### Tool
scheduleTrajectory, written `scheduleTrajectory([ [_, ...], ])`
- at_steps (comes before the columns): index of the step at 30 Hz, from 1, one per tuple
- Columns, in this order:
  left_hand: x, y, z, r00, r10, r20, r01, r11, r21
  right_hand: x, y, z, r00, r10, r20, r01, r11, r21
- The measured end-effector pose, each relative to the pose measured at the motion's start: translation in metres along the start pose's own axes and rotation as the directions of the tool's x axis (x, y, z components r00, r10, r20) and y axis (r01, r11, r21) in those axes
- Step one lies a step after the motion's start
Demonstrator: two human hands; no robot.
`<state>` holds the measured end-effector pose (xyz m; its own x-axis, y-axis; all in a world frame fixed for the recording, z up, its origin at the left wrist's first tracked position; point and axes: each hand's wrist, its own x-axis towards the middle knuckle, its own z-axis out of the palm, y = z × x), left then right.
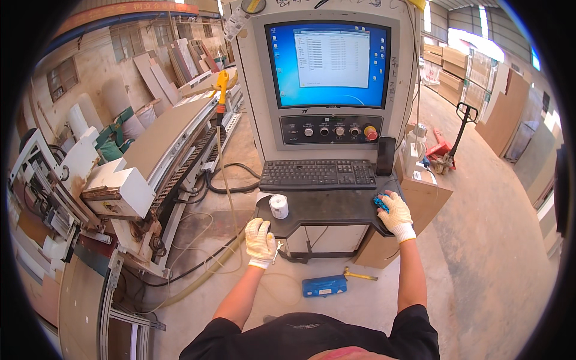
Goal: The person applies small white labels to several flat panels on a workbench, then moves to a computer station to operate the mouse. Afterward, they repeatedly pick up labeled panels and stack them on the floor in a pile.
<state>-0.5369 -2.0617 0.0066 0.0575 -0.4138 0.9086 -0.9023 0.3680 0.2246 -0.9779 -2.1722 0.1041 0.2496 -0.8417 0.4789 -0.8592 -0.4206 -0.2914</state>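
My right hand (pixel 396 216), in a pale knitted work glove, rests over a blue computer mouse (pixel 380 203) at the right end of the black desk shelf (pixel 327 207). The glove covers part of the mouse. At the shelf's left front corner is my left hand (pixel 261 241), gloved alike, its fingers curled; whatever they hold, if anything, is hidden. A white paper roll (pixel 278 206) stands just beyond that hand. Behind it lies a black keyboard (pixel 318 173). Above, a lit monitor (pixel 329 63) displays a file-list window on a blue desktop.
Knobs and a red stop button (pixel 370 132) line the control panel (pixel 330 130). A phone (pixel 386 156) leans beside the keyboard. On the floor lie a blue case (pixel 324 285), a yellow-handled hammer (pixel 361 275) and cables. A long machine bed (pixel 174 129) stands left; a pallet jack (pixel 447 150) right.
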Motion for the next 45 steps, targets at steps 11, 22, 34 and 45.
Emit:
scheduleTrajectory([
  [11,-0.0005,0.002,-0.0007,1.0,-0.025,0.018,0.025,1.0,-0.003,0.0007,0.0023,0.0028,0.999,-0.011,-0.031,0.011,1.0,-0.002],
  [22,-0.003,-0.0012,0.0008,1.0,-0.024,0.014,0.024,1.0,-0.019,0.0016,0.0031,0.0044,1.0,-0.006,-0.018,0.006,1.0,-0.02],
  [34,-0.0024,0.0006,0.001,0.999,-0.034,-0.001,0.034,0.999,-0.001,0.0023,0.0028,0.0038,1.0,-0.002,-0.007,0.002,1.0,-0.019],
  [45,-0.0019,0.0009,0.0017,0.999,-0.039,-0.003,0.039,0.999,0.0,0.0026,0.0041,0.0056,1.0,0.002,-0.018,-0.002,1.0,-0.021],
])
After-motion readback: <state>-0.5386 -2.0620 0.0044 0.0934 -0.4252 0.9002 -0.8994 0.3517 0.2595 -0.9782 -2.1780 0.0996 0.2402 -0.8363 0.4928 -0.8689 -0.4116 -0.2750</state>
